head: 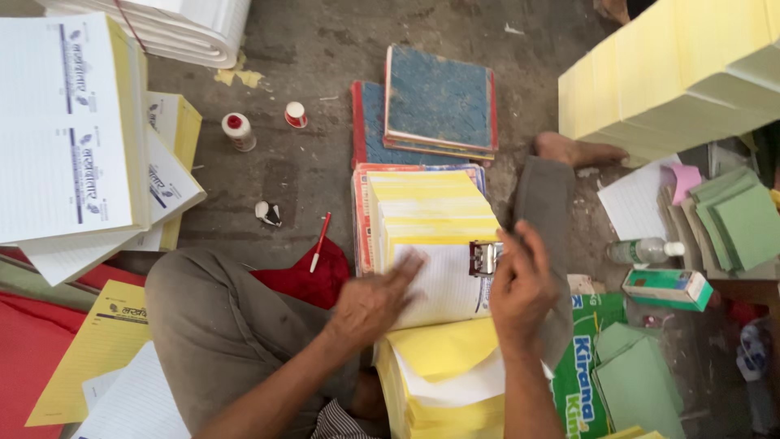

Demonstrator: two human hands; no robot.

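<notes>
The stack of white and yellow sheets (435, 268) on the floor is pressed flat by the left hand (370, 305) with fingers spread, while a metal binder clip (485, 258) at its right edge is pinched by the right hand (522, 289).

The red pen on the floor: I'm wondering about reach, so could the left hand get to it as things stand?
Probably yes. The red pen lies in the open on the concrete just beyond the person's raised knee, and the left hand, resting on the white sheet, has nothing between it and the pen.
</notes>
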